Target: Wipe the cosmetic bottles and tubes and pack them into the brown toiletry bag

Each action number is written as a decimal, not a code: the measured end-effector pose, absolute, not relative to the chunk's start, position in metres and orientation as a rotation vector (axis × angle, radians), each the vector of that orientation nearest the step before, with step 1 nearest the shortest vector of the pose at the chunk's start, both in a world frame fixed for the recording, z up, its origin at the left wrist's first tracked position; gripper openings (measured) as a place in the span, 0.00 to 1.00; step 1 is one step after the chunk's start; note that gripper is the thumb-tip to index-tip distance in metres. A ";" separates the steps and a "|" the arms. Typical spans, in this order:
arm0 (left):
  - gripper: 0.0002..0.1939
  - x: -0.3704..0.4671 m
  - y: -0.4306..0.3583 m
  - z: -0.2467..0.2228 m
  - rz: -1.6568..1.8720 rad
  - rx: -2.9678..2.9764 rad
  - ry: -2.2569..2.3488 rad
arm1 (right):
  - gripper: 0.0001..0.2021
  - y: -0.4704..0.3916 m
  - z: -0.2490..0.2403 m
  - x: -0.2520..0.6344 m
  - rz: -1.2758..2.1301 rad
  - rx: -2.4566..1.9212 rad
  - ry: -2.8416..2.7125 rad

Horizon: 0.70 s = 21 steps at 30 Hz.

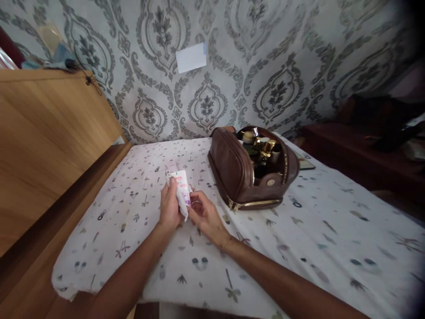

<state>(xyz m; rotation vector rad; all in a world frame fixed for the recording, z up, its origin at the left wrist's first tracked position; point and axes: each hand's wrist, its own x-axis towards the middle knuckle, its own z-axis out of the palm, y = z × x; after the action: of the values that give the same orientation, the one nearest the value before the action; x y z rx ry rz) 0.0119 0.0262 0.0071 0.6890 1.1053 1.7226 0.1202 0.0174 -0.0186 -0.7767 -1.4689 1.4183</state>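
Note:
A small white packet with pink and purple print (pixel 182 186) is held between my hands above the bed-like padded surface; its exact kind is not clear. My left hand (pixel 170 204) wraps round its left side, thumb lying across the front. On the lower right edge, the bent fingers and thumb of my right hand (pixel 206 216) pinch it. Behind the packet's top a paler pinkish piece (pixel 171 166) sticks up. To the right of my hands stands a brown leather cosmetic bag (pixel 229 164), unzipped at the top, with gold-capped cosmetics (pixel 265 148) inside.
A white patterned sheet (pixel 139 257) covers the surface. Along the left runs a wooden panel (pixel 53 146). Patterned wallpaper with a white card (pixel 191 57) rises behind. A flat dark-edged object (pixel 306 163) lies partly behind the bag. Dark red furniture (pixel 348 155) stands at right.

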 end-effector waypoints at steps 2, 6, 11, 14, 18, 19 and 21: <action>0.27 0.008 0.030 0.006 1.726 0.677 1.124 | 0.14 0.019 -0.018 0.119 1.515 -0.738 -1.409; 0.29 0.009 0.035 -0.001 1.654 0.623 1.117 | 0.19 0.028 -0.020 0.119 1.562 -0.697 -1.210; 0.23 0.018 0.030 -0.015 1.566 0.806 1.042 | 0.18 0.033 -0.022 0.124 1.417 -0.769 -1.156; 0.22 0.019 0.027 -0.015 1.573 0.864 1.041 | 0.13 0.030 -0.020 0.128 1.296 -0.825 -1.305; 0.25 0.013 0.030 -0.006 1.640 0.800 1.095 | 0.11 0.032 -0.019 0.134 1.054 -0.877 -1.483; 0.25 0.011 0.032 -0.005 1.631 0.795 1.122 | 0.12 0.034 -0.018 0.136 1.034 -0.874 -1.481; 0.25 0.006 0.033 -0.003 1.576 0.841 1.191 | 0.14 0.037 -0.017 0.137 1.060 -0.856 -1.414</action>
<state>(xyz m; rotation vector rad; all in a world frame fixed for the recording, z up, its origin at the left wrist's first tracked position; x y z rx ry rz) 0.0060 0.0333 -0.0028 0.8414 1.1911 1.5765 0.1375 0.0375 -0.0174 -0.8560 -1.4135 1.0601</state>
